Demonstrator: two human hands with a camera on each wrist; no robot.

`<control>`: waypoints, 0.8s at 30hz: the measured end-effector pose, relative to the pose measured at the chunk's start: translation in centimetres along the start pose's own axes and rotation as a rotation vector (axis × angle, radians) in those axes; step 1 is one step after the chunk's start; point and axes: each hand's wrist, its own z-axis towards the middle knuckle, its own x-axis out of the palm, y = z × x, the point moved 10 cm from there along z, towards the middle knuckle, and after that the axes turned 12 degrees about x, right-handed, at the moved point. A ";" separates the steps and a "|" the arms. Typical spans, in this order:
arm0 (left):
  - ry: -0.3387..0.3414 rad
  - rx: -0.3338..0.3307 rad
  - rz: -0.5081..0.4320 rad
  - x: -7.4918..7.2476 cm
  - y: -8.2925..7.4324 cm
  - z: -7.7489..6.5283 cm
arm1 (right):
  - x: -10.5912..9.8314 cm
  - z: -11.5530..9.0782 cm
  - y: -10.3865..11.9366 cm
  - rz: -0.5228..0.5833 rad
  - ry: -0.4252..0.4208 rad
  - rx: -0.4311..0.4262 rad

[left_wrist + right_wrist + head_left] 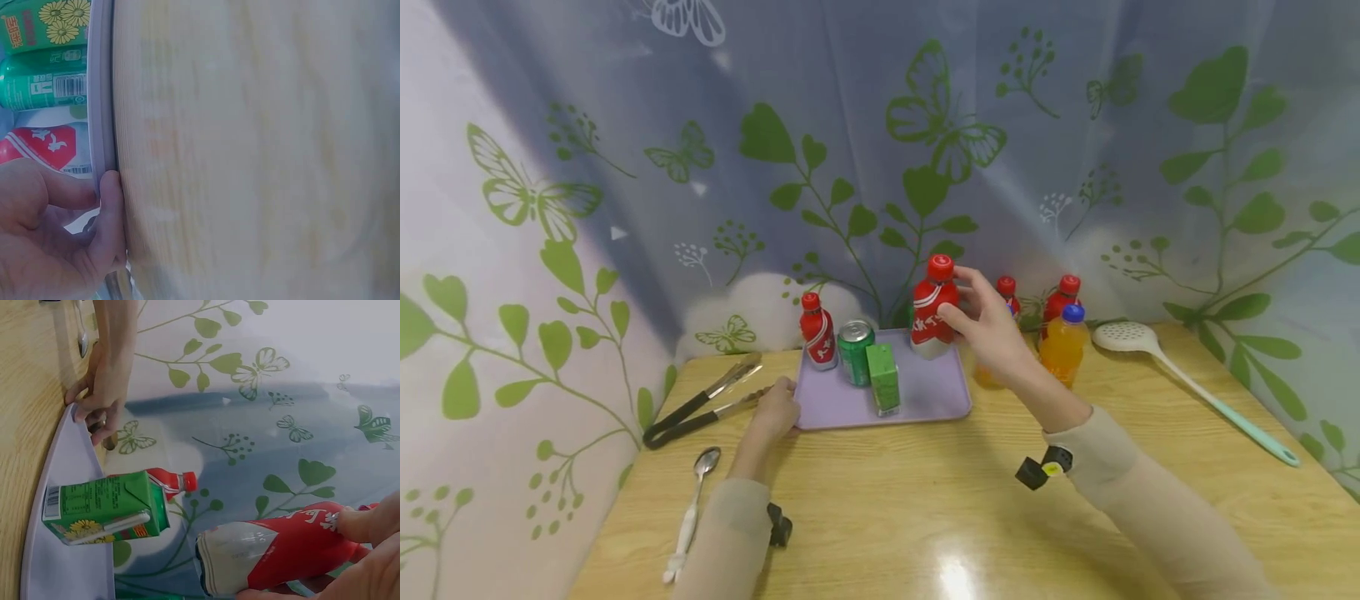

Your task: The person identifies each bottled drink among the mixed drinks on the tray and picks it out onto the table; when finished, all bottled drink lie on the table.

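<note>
Your right hand (pixel 992 329) has its fingers wrapped round a red-labelled bottle (pixel 933 312), above the lilac tray (pixel 928 398); your left hand (pixel 777 410) pinches the tray's near-left corner.

Tray (pixel 925 402), tongs (pixel 703 420), spoon (pixel 689 521) on wooden table (pixel 880 500)

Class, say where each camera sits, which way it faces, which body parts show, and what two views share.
Head: worn on the head, facing forward and down at the lilac tray; left hand, right hand and sleeves show.
Left wrist: worn there, facing the tray's edge and wooden tabletop; the left hand shows.
Right wrist: worn there, facing the red-labelled bottle; both hands show, the right partly.
Both wrist views share the green drink carton.
</note>
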 end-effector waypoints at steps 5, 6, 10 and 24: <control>0.001 0.000 -0.001 0.0 0.1 0.0 | -2.4 -1.1 -0.5 -0.055 -0.042 0.034; 0.001 -0.001 0.000 -0.1 0.1 0.0 | -2.9 -1.2 -0.5 -0.062 -0.050 0.039; 0.002 -0.002 0.000 -0.2 0.2 -0.1 | -4.8 -1.9 -0.8 -0.098 -0.088 0.063; 0.011 0.000 0.001 0.0 -0.2 -0.1 | -9.9 -4.7 -3.5 -0.116 -0.064 0.121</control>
